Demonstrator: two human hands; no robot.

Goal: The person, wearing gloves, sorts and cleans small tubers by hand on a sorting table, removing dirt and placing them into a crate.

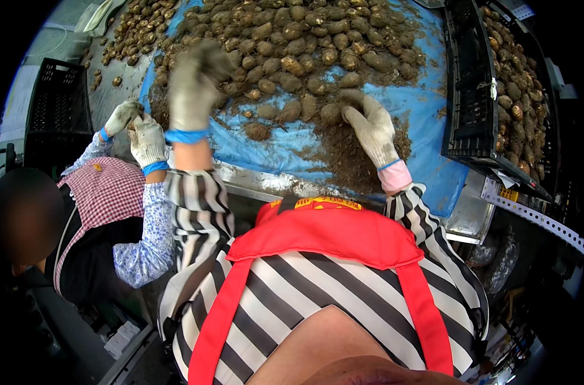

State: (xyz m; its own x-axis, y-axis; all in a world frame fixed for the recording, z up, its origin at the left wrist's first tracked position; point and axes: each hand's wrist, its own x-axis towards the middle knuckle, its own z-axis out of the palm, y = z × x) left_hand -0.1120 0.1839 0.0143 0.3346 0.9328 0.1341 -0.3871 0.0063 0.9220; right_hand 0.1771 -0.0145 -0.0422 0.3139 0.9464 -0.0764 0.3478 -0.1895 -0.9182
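Note:
A big heap of brown, soil-covered taro corms [292, 48] lies across a blue sheet [276, 151] on the table before me. My left hand [199, 86], in a dirty white glove with a blue wrist band, is over the left part of the heap. Motion smears its fingers, so any grip is hidden. At the heap's near right edge is my right hand [369, 125], in a similar glove. Its thumb and fingers are apart, close beside a single taro corm [330, 115], and I see nothing held. Loose dark soil [350, 154] lies below that hand.
On the right stands a black crate [468, 83] with more corms [516, 109]. A co-worker's gloved hands [144, 138] work close on my left, near another black crate [60, 106]. A smaller pile [138, 32] lies at the far left. The metal table edge [260, 183] runs before me.

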